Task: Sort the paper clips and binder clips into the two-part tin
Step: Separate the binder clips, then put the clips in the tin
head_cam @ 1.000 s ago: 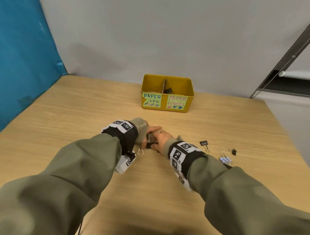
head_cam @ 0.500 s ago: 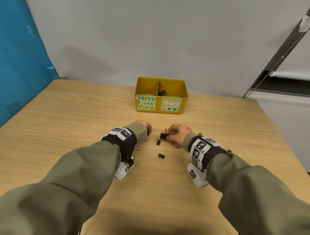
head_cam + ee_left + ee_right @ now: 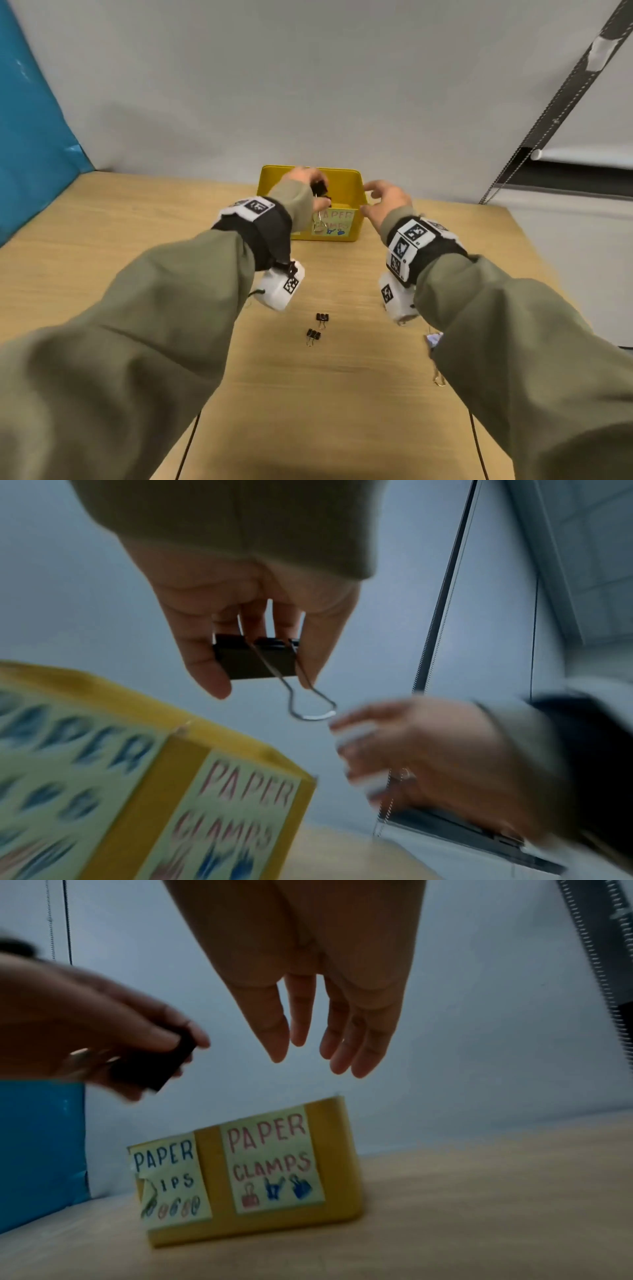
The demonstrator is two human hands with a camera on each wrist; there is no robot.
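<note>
Setting: a pale wooden tabletop (image 3: 342,394) stands against a grey wall, with a blue sheet at the far left.
Tin: the yellow two-part tin (image 3: 356,192) stands at the far middle of the tabletop. Its front carries two paper labels, a paper-clip label on the left and "PAPER CLAMPS" (image 3: 274,1158) on the right.
Left hand: your left hand (image 3: 305,195) is raised above the tin. Its fingers (image 3: 202,653) pinch a large black binder clip (image 3: 257,658), whose wire handle hangs down.
Right hand: your right hand (image 3: 387,202) hovers above the tin's right end. Its fingers (image 3: 346,1037) are straight, loosely spread, and hold nothing.
Done so far: the tin's inside is hidden behind your hands, so its contents cannot be told.
Step in hand: by my judgement, you are about to drop the large binder clip into the clamps side.
Left to do: two small black binder clips (image 3: 318,325) lie close together on the tabletop between your forearms. A gold-coloured clip (image 3: 439,379) and a small pale item (image 3: 434,339) show at your right sleeve's edge; more may lie hidden beneath it.
Progress: unfinished, with several pieces unsorted.
</note>
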